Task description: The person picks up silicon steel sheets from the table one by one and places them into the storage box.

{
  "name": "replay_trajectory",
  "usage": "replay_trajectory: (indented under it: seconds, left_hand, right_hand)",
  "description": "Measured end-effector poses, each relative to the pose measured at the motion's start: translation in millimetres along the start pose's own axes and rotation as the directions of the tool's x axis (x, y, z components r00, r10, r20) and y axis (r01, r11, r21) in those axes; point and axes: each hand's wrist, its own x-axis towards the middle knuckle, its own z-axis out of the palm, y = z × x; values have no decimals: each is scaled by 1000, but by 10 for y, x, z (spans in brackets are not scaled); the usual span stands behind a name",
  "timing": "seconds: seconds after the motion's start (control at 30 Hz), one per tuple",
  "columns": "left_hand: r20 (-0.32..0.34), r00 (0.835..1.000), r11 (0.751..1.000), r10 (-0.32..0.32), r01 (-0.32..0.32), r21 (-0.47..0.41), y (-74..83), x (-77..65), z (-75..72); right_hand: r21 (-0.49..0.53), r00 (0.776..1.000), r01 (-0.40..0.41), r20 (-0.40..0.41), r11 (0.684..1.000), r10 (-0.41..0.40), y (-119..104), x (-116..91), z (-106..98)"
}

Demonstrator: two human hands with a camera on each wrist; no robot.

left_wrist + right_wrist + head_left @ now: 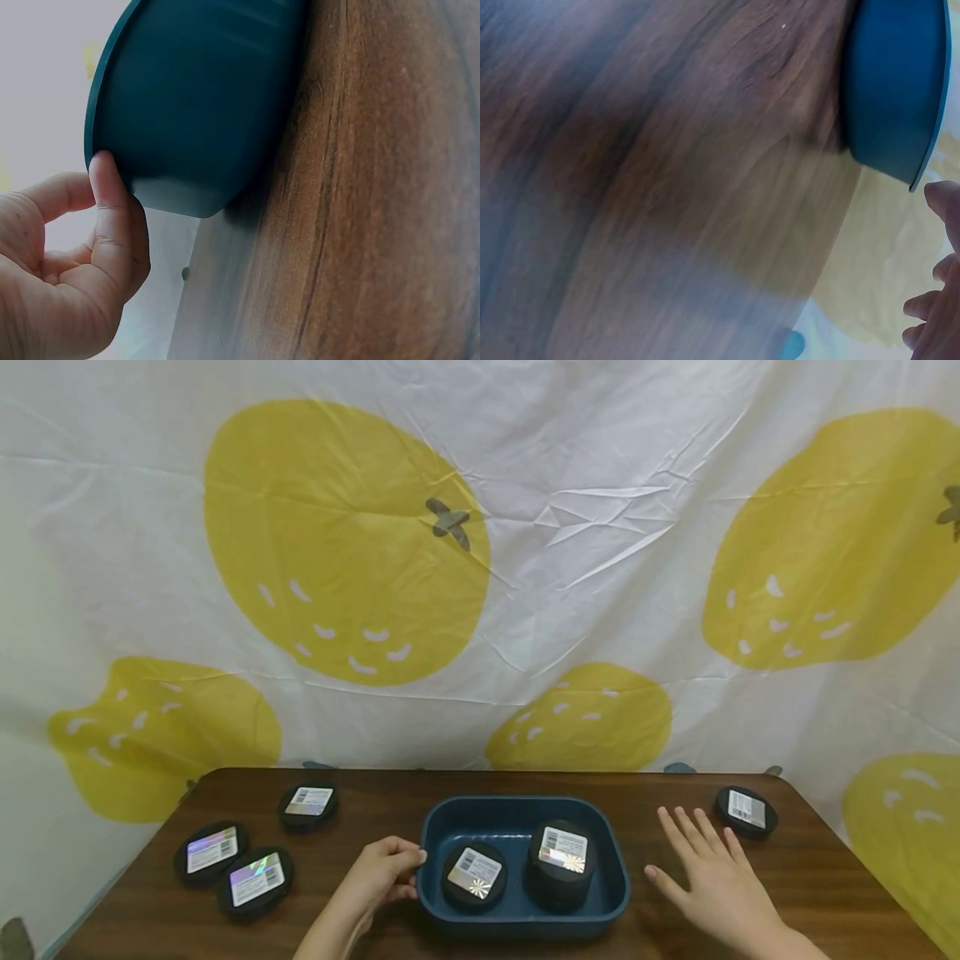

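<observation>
My left hand (387, 872) pinches the left rim of a dark blue rectangular tray (517, 928) between thumb and fingers; the left wrist view shows its fingertips (105, 166) right at that edge. Inside the tray lie a low black round container (475, 877) with a white label and, to its right, a taller black round piece (561, 867), perhaps stacked containers. My right hand (716, 889) is spread with fingers straight, right of the tray, holding nothing. Beyond its fingertips, a black round container (746, 812) lies near the table's back right.
On the left of the brown wooden table (360, 810) lie a far black container (308, 807) and two nearer ones, a left container (211, 853) and a right container (256, 882), side by side. A white cloth with yellow fruit (345, 543) hangs behind the table.
</observation>
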Motion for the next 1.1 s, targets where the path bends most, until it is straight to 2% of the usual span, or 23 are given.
replay_trajectory:
  seconds: [0.63, 1.1]
  left_hand:
    - [4, 1000, 1000, -2, 2, -15, -3, 0, -1]
    - [11, 1000, 1000, 20, -20, -13, -13, 1, -9]
  right_hand:
    - [-11, 997, -67, 23, 998, 67, 409, -79, 34]
    - [-4, 987, -155, 47, 988, 155, 799, -78, 15]
